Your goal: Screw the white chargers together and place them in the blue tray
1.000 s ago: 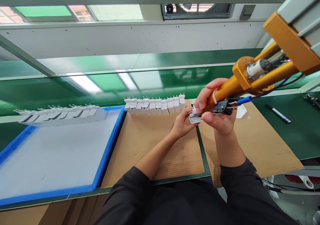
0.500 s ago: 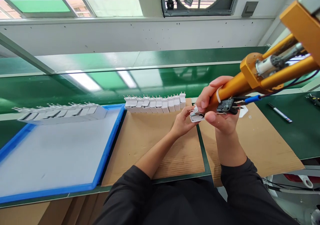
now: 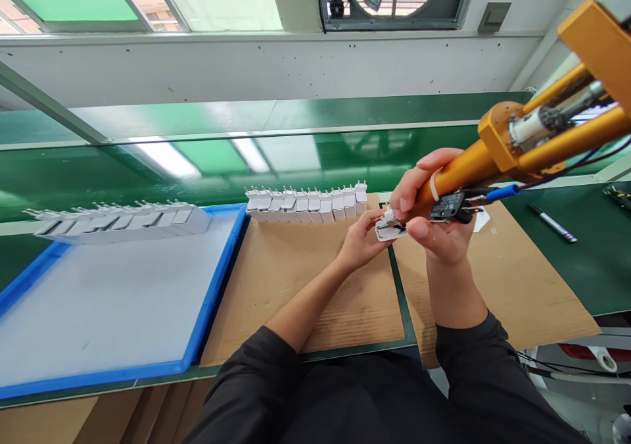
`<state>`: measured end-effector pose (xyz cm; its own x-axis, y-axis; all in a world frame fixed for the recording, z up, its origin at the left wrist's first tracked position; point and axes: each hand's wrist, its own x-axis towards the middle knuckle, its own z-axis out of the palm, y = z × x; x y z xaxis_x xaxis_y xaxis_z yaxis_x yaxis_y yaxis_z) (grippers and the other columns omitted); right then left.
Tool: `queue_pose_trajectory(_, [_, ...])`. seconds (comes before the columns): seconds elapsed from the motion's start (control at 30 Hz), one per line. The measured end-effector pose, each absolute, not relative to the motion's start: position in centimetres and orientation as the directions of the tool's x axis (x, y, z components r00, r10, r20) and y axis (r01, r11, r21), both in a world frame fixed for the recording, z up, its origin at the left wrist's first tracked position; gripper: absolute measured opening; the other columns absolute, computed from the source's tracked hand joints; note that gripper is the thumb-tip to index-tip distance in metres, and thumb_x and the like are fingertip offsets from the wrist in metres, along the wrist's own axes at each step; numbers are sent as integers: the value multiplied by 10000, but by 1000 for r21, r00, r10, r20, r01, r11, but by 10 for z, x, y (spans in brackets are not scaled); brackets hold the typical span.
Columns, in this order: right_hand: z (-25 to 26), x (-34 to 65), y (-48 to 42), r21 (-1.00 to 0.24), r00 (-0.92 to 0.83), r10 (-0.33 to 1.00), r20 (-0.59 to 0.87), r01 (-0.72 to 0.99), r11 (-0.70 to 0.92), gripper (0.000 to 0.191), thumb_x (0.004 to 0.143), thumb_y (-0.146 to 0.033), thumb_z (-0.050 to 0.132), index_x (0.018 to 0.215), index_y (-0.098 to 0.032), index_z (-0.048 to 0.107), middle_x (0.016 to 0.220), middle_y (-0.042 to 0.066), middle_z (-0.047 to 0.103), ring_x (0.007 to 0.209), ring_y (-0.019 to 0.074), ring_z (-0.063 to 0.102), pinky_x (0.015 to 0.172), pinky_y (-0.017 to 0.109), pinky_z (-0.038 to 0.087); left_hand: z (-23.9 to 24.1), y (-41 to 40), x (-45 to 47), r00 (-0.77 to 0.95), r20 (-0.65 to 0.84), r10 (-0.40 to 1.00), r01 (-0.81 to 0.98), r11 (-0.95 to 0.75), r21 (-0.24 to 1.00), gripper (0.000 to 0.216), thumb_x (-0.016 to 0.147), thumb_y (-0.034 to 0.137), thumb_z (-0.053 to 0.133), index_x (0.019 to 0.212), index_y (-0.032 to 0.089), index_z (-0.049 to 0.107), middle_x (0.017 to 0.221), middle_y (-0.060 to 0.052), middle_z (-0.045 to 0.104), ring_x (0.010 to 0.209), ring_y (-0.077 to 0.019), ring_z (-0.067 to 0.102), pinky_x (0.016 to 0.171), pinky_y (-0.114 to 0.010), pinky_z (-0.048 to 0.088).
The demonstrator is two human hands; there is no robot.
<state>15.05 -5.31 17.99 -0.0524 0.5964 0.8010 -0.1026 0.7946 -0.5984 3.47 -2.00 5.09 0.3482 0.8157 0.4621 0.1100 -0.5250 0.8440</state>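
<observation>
My left hand (image 3: 359,241) pinches a small white plug adapter (image 3: 389,231) and holds it up above the cardboard mats. My right hand (image 3: 434,217) is wrapped round the barrel of a hanging orange power tool (image 3: 497,158), whose tip meets the adapter. A black switch block with a blue wire (image 3: 451,205) sits under the tool by my thumb. Behind my left hand a row of several white adapters (image 3: 305,204) stands prongs up on the left cardboard mat (image 3: 305,286).
A blue tray (image 3: 113,299) with a pale liner lies at the left, with a second row of white adapters (image 3: 118,223) along its far edge. A marker pen (image 3: 551,223) rests on the green bench at the right. The right cardboard mat (image 3: 513,279) lies under my right arm.
The orange tool and my right hand have shifted slightly right and up; my left hand keeps the adapter at the tool's tip.
</observation>
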Motion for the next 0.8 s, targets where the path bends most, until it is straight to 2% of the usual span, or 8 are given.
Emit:
queue_pose_trajectory(0.17, [173, 155, -52, -680, -104, 674, 731, -34, 733, 621, 680, -731, 669, 1102, -325, 465, 773, -1, 539, 704, 193, 590, 550, 354, 512, 51, -19, 35, 356, 478, 803, 88, -538, 839, 494, 781, 418, 733, 1167, 183, 537, 1190, -110, 644, 1160, -278, 610, 1010, -423, 513])
queue_pose_trajectory(0.33, [169, 157, -50, -724, -103, 717, 690, -71, 686, 623, 657, -720, 704, 1089, -326, 488, 807, 11, 566, 780, 214, 626, 579, 356, 546, 52, -19, 35, 341, 504, 793, 99, -564, 820, 525, 794, 382, 724, 1231, 183, 513, 1172, -110, 648, 1097, -274, 637, 939, -416, 543])
queue_pose_trajectory(0.47, [172, 154, -50, -654, -88, 648, 756, -123, 746, 576, 692, -672, 712, 1105, -339, 486, 784, -6, 545, 707, 187, 597, 545, 336, 514, 48, -18, 36, 327, 548, 770, 52, -594, 803, 476, 790, 380, 732, 1171, 173, 537, 1168, -110, 646, 1078, -259, 645, 930, -389, 542])
queue_pose_trajectory(0.6, [178, 151, -50, -542, -74, 537, 840, -162, 825, 477, 744, -567, 723, 1114, -358, 506, 714, -35, 516, 555, 140, 496, 453, 302, 423, 47, -19, 36, 318, 551, 771, 50, -594, 803, 472, 806, 375, 719, 1191, 179, 530, 1166, -100, 648, 1084, -244, 640, 953, -377, 529])
queue_pose_trajectory(0.8, [180, 151, -48, -492, -72, 489, 869, -220, 842, 446, 752, -456, 756, 1130, -356, 541, 704, -40, 510, 543, 123, 483, 432, 288, 412, 48, -20, 37, 323, 550, 770, 37, -591, 806, 476, 817, 397, 705, 1199, 176, 524, 1130, -96, 657, 1054, -234, 652, 936, -364, 532])
